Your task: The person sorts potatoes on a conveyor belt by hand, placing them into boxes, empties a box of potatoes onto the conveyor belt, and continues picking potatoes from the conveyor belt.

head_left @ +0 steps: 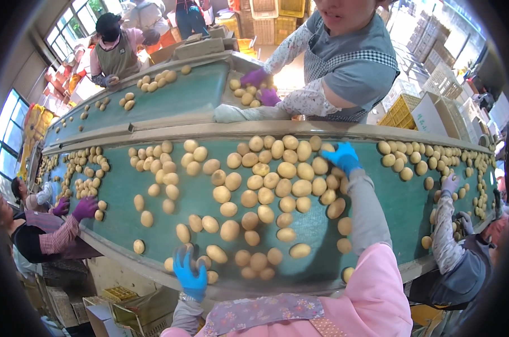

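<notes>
Reaching across the green belt (390,222), the worker (378,295) flanks a loose spread of potatoes (301,187) — left hand (191,274) at its seven o'clock, splayed wide; right hand (343,158) at its two o'clock — gripping or not, I can't tell.

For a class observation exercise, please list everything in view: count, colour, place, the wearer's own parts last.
Potatoes: too many to count, yellow-brown, both belts
Near belt: one, green, across the middle
Far belt: one, green, upper left
Co-workers: several, mixed clothing, around the belts
Crates: several, yellow and pale, background
Windows: several, pale, mainly left
Floral cloth: one, purple-grey, bottom middle
Wearer's top: one, pink, lower middle
Left hand: one, blue-gloved, near belt's close edge
Right hand: one, blue-gloved, near belt's far side
</notes>
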`<state>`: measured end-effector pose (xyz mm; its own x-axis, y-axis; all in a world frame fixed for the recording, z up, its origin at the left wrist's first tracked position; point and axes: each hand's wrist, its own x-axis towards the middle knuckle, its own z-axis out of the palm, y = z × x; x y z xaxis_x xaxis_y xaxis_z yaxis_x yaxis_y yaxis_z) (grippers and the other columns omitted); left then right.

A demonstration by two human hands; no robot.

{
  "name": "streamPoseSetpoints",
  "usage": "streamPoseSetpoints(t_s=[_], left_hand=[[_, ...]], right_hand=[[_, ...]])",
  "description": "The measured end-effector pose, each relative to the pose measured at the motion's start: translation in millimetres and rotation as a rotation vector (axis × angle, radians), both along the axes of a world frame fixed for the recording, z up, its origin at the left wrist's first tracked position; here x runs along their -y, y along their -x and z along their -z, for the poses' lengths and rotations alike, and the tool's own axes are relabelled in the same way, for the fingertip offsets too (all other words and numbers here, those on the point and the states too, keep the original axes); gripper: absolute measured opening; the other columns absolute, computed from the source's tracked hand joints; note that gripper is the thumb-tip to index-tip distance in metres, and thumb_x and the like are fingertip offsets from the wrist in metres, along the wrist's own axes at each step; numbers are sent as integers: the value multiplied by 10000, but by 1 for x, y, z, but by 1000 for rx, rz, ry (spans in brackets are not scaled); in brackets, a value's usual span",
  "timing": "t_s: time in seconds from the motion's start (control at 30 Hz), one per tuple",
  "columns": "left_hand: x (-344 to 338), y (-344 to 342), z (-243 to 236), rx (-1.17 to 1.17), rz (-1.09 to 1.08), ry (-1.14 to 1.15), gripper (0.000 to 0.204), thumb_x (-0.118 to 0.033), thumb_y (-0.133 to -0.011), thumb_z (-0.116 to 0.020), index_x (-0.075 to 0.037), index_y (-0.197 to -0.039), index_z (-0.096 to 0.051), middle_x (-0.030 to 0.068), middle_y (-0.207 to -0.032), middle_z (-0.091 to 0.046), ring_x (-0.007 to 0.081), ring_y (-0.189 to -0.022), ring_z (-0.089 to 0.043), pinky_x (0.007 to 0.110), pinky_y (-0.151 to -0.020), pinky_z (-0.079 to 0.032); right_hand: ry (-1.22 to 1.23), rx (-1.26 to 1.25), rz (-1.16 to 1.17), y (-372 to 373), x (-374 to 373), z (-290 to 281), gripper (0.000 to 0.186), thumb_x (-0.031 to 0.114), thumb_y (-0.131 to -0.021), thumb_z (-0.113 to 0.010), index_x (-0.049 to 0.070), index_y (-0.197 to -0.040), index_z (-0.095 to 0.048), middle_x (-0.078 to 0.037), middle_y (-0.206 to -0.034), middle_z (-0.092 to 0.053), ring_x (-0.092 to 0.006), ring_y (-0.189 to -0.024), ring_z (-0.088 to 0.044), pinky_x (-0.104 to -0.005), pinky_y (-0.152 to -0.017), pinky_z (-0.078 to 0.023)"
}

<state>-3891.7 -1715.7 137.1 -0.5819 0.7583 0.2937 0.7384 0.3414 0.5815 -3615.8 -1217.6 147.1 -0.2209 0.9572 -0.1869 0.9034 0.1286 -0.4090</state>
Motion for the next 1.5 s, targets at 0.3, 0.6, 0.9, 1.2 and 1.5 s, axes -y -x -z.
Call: streamPoseSetpoints(t_s=[0.3,0.6,0.9,1.2,1.5], left_hand=[[-123,-95,-39,1416,473,-218,623,-112,-912,-618,-25,-1452,-320,104,-1345,-479,197,-1228,-464,340,-1046,-376],[-127,-79,-40,1682,322,-243,440,-250,-929,-634,-53,-1290,-478,56,-1052,-611,141,-974,-588,311,-843,-506],[-132,-10,-29,2120,31,-538,427,-490,-897,-546,-103,-1077,-542,54,-841,-504,201,-735,-500,302,-718,-478],[-58,52,17,1327,87,-257,326,-408,-963,-473,-98,-1035,-548,52,-1010,-566,227,-956,-563,291,-712,-502],[-21,108,2,2012,27,-398,525,-229,-932,-587,-93,-1409,-416,120,-1317,-556,270,-1168,-551,291,-838,-523]], right_hand=[[858,-1266,274,1,206,-52,590,505,-957,-465,34,-1308,-518,-91,-1183,-602,-189,-1017,-581,-293,-829,-490],[1263,-1247,206,71,326,-42,462,381,-1033,-389,58,-1355,-462,-100,-1304,-509,-194,-1179,-494,-321,-1003,-413],[661,-1187,-170,48,262,-17,349,115,-905,-566,20,-1241,-565,-79,-1181,-617,-227,-1059,-594,-331,-868,-500],[-111,-118,161,-24,-1,18,605,309,-738,-680,116,-1302,-579,-173,-1187,-649,-325,-1110,-610,-401,-964,-466],[320,152,-179,28,8,-21,631,312,-747,-692,96,-1323,-548,-179,-1246,-611,-311,-1130,-597,-408,-948,-485]])
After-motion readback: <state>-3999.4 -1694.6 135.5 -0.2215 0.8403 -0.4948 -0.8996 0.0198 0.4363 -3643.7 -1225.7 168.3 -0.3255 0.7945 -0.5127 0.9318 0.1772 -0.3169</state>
